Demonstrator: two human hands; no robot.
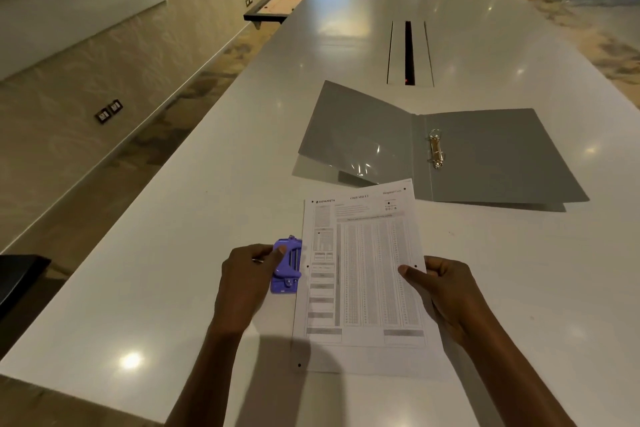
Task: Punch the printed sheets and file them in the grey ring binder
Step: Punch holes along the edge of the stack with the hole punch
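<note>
The printed sheets (363, 274) lie as a thin stack on the white table (173, 288), straight in front of me. My right hand (446, 291) grips their right edge, thumb on top. A purple hole punch (286, 265) sits against the stack's left edge, and my left hand (246, 282) holds it, thumb on its top. Beyond the sheets the grey ring binder (485, 156) lies open and flat, its metal rings (436, 149) standing near the spine. The binder's left cover (353, 135) is raised off the table.
A long cable slot (409, 52) runs down the table's middle, past the binder. The table's left edge drops to a carpeted floor along a wall with sockets (109, 111). A dark chair corner (17, 277) shows at the left.
</note>
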